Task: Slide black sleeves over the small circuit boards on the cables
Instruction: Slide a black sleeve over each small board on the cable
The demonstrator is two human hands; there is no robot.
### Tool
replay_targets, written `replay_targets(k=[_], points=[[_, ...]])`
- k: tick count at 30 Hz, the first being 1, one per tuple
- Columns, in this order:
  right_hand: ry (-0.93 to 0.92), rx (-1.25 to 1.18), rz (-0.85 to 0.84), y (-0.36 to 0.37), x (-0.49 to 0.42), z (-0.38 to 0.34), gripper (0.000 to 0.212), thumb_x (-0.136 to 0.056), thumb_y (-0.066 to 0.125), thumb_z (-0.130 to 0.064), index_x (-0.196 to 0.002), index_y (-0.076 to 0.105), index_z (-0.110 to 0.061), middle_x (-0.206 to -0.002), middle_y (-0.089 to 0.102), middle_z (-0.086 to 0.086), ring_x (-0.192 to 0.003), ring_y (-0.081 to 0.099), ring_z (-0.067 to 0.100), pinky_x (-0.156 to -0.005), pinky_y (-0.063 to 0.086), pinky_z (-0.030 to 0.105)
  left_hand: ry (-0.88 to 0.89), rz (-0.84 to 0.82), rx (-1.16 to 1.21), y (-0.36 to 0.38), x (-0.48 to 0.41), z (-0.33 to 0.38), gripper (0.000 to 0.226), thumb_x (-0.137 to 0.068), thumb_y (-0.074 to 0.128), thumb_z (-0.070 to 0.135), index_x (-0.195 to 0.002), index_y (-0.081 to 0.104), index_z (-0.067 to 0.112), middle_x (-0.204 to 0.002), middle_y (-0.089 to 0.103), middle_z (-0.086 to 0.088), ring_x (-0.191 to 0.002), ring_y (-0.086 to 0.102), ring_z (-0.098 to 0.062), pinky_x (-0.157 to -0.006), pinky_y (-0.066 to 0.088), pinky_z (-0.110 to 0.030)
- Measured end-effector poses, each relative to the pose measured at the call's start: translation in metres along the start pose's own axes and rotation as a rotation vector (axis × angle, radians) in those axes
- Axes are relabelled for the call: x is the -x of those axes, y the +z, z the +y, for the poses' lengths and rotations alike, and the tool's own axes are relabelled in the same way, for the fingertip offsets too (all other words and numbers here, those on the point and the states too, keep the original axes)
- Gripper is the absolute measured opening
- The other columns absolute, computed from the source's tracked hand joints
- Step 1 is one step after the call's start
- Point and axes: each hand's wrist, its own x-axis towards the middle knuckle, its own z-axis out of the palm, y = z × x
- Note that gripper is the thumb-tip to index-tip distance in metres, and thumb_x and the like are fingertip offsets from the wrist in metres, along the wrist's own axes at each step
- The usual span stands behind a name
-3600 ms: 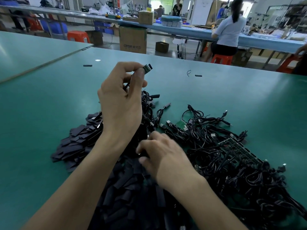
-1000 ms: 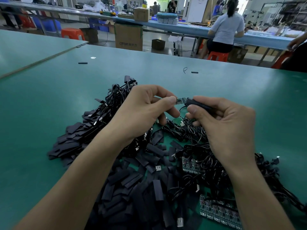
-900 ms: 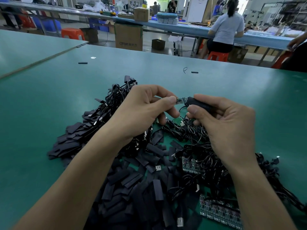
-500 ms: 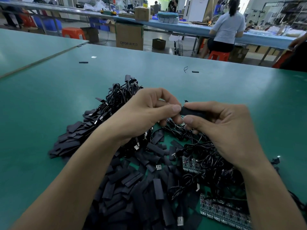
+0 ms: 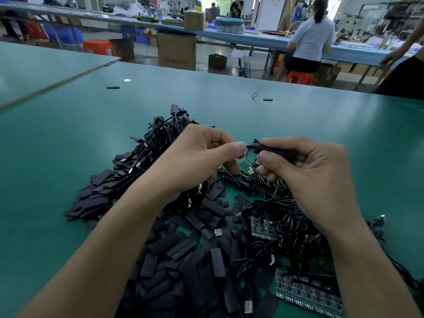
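Over green table [image 5: 298, 115], right hand [image 5: 316, 180] grips sleeve [image 5: 273, 151], left hand [image 5: 195, 161] cable [image 5: 249, 146].

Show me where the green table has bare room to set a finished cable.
Bare green table lies left of the flat black sleeve pile, beyond the tangled black cables towards the stray black sleeve, and right of the right hand. Crowded: near centre, sleeves, cables, green circuit-board panels.
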Motion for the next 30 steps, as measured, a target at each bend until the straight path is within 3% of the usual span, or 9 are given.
replay_targets(k=[6,12,17,20,24,30], points=[[0.005,-0.054,-0.001,0.001,-0.001,0.0,0.019,-0.079,0.078,-0.006,-0.092,0.076,-0.02,-0.076,0.077,0.002,-0.064,0.073,0.016,-0.06,0.054,0.017,0.056,0.0,-0.004,-0.002,0.0,-0.002,0.018,-0.092,0.069,0.025,-0.084,0.075,0.011,-0.069,0.074,0.003,-0.056,0.043,-0.016,-0.049,0.035,-0.017],[-0.013,-0.009,-0.045,0.005,0.001,0.0,0.026,-0.079,0.079,-0.006,-0.095,0.075,-0.026,-0.081,0.077,-0.004,-0.068,0.074,0.013,-0.063,0.055,0.017,0.079,-0.03,-0.02,0.0,-0.001,-0.003,0.016,-0.093,0.068,0.022,-0.084,0.075,0.011,-0.07,0.074,0.002,-0.06,0.046,-0.018,-0.05,0.035,-0.019],[-0.038,0.05,-0.011,0.005,0.002,-0.002,0.033,-0.081,0.079,-0.006,-0.1,0.073,-0.032,-0.084,0.077,-0.008,-0.071,0.074,0.01,-0.066,0.056,0.017,0.092,-0.04,-0.046,0.0,0.0,-0.004,0.015,-0.094,0.066,0.022,-0.084,0.075,0.016,-0.071,0.075,0.004,-0.057,0.052,-0.009,-0.054,0.043,-0.015],[-0.045,0.068,0.112,0.007,0.002,-0.003,0.04,-0.08,0.082,-0.01,-0.108,0.067,-0.033,-0.086,0.077,-0.01,-0.072,0.074,0.009,-0.065,0.057,0.016,0.103,-0.035,-0.038,0.001,0.0,-0.004,0.015,-0.095,0.064,0.02,-0.085,0.075,0.018,-0.071,0.075,0.005,-0.054,0.055,-0.004,-0.054,0.045,-0.014],[-0.051,0.004,0.261,0.011,0.001,0.0,0.033,-0.08,0.082,-0.011,-0.106,0.068,-0.026,-0.083,0.077,-0.007,-0.071,0.075,0.011,-0.065,0.057,0.018,0.133,0.003,-0.053,0.004,0.0,-0.004,0.016,-0.097,0.062,0.021,-0.089,0.075,0.015,-0.072,0.075,0.006,-0.054,0.059,-0.003,-0.053,0.047,-0.015],[-0.078,0.024,0.246,0.02,0.002,0.006,0.048,-0.086,0.076,-0.014,-0.132,0.062,-0.016,-0.086,0.077,-0.009,-0.076,0.075,0.012,-0.074,0.059,0.023,0.187,0.059,-0.08,0.011,-0.001,-0.007,0.016,-0.098,0.062,0.02,-0.088,0.075,0.015,-0.072,0.075,0.006,-0.055,0.06,-0.003,-0.053,0.046,-0.019]])
